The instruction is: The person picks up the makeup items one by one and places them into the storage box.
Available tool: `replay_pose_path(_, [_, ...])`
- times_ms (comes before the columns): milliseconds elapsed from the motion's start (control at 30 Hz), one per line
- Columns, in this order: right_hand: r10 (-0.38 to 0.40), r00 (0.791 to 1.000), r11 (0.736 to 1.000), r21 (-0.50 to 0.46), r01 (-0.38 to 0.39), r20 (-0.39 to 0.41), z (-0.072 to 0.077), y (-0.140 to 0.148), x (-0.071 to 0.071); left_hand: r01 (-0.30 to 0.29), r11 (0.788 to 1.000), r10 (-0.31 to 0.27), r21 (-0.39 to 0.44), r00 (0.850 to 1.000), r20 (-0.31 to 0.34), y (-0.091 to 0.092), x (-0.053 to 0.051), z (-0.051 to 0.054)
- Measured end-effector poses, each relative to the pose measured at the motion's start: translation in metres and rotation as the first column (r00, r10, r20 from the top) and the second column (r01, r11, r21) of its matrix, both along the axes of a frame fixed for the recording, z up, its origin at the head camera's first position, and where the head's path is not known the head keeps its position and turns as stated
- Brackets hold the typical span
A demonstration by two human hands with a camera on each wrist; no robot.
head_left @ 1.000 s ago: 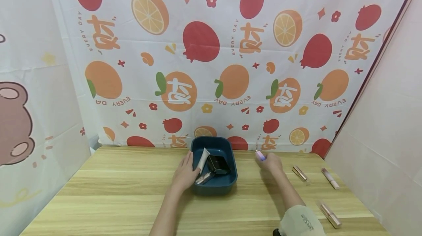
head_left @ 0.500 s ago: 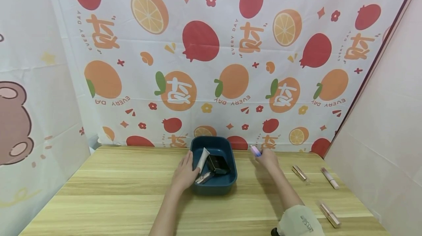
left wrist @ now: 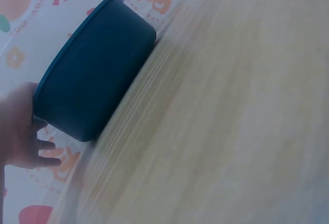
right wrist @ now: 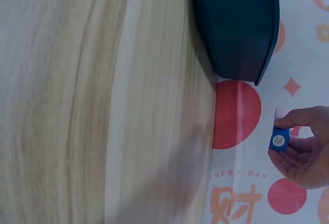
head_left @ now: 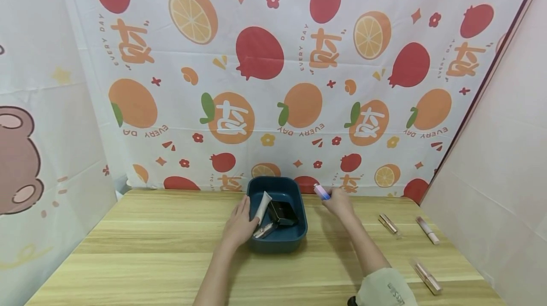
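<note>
A dark blue plastic bin [head_left: 278, 246] stands on the wooden table near its back edge. At the bin's left wall, my left hand [head_left: 240, 225] grips the rim, thumb over the inside and fingers outside. In the bin lie a white squeeze tube [head_left: 263, 206], a black box [head_left: 283, 213] and shiny slim cosmetics [head_left: 265, 230] near the front left corner. Right of the bin, above the table, my right hand [head_left: 339, 201] pinches a pink-and-blue lipstick [head_left: 321, 192]. The right wrist view shows a round label on the blue end of the lipstick [right wrist: 278, 140].
On the table's right side lie a gold lipstick with a clear end [head_left: 389, 225], a lip gloss tube [head_left: 427, 231] and another gold lipstick [head_left: 427, 277]. A fruit-print cloth [head_left: 265, 106] hangs behind the table [head_left: 149, 249]. A white wall [head_left: 500, 178] borders the right.
My right hand has moved left toward the bin with the lipstick in its fingers. The left hand and the bin have stayed in place.
</note>
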State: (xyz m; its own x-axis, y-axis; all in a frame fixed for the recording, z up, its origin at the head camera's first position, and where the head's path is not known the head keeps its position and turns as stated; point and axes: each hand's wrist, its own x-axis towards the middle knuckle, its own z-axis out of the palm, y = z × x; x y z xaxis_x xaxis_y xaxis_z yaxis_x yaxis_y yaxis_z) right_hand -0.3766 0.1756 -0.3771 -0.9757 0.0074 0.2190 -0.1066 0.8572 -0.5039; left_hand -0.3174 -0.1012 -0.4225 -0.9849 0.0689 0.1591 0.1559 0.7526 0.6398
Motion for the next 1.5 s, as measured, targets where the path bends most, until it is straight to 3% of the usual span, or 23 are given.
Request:
replay_pose_path(867, [0.087, 0.996, 0.995, -0.052, -0.088, -0.02, 0.011, -0.031, 0.02, -0.001, 1.0, 0.001, 0.0, 1.0, -0.02, -0.001, 0.0, -0.001])
replay_pose_path(1100, [0.167, 0.985, 0.986, -0.018, -0.168, -0.05, 0.011, -0.035, 0.026, -0.002, 1.0, 0.002, 0.012, 1.0, -0.024, -0.001, -0.001, -0.001])
replay_pose_path(1500, [0.221, 0.975, 0.974, -0.042, -0.221, -0.002, 0.008, -0.041, 0.034, -0.008, 1.0, 0.009, 0.016, 1.0, -0.012, 0.0, -0.001, 0.0])
